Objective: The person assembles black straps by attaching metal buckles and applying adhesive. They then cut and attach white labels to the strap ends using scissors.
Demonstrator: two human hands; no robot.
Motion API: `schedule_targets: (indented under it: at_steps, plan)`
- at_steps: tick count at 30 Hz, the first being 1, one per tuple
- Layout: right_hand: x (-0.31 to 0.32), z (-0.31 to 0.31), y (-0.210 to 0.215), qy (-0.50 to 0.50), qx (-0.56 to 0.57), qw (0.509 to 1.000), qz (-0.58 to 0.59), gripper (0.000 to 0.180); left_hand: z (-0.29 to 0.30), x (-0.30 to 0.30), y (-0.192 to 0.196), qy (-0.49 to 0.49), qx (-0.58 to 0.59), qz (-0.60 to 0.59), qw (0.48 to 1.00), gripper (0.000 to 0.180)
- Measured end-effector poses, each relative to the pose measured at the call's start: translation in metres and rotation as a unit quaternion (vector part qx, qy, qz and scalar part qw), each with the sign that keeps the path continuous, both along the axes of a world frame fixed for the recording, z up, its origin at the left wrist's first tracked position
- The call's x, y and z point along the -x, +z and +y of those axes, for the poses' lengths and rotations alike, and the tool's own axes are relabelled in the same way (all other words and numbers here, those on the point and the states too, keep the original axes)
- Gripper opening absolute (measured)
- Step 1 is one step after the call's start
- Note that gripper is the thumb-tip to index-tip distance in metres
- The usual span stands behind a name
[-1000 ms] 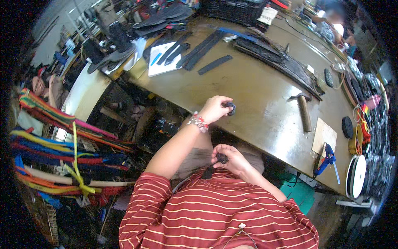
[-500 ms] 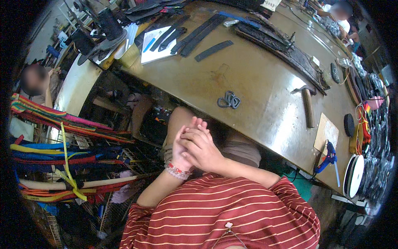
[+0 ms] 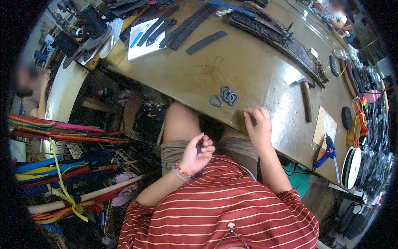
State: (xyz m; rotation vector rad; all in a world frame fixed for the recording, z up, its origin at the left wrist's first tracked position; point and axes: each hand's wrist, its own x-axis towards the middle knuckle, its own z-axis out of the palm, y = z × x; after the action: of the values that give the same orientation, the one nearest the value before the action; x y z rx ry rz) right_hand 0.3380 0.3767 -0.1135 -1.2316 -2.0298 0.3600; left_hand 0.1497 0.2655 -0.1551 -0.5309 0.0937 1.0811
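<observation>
My left hand (image 3: 199,155) is raised over my lap, palm turned inward. Its fingers are loosely bent, with a gap between thumb and fingertips, and I see nothing in it. A beaded bracelet (image 3: 182,172) circles that wrist. At the front edge of the table, my right hand (image 3: 260,124) has bent fingers and a thumb apart from them, with nothing visible between. Nearest to it on the tabletop are several dark grey D-rings (image 3: 226,94). Most overlap in a small cluster, while one D-ring (image 3: 216,101) lies just left of them.
A hammer (image 3: 307,99) and glue gun (image 3: 326,152) lie on the table (image 3: 186,79) to the right, near a white spool (image 3: 351,168). Dark strips (image 3: 206,42) and a white pad (image 3: 139,50) are at the far left. Colourful straps (image 3: 58,128) hang on my left. Other people sit further off.
My hands were clasped together and have come apart. The right moved right to the table edge; the left dropped slightly lower. The D-rings look more spread out, and the view has tilted slightly.
</observation>
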Motion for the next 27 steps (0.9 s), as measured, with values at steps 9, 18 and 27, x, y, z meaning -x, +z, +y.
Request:
schedule_targets:
  at_steps: [9, 18, 27]
  plan:
    - [0.013, 0.022, 0.008, 0.004, 0.125, 0.991, -0.053, 0.020, 0.025, 0.026, 0.035, 0.041, -0.202, 0.663, 0.719, 0.013]
    - [0.023, 0.029, 0.003, 0.028, 0.084, 0.995, -0.047, 0.030, 0.079, 0.032, 0.055, 0.016, -0.332, 0.933, 0.140, 0.022]
    - [0.032, 0.027, 0.003, 0.087, -0.032, 0.991, -0.099, 0.037, 0.112, 0.037, 0.049, -0.044, -0.343, 0.934, 0.092, 0.034]
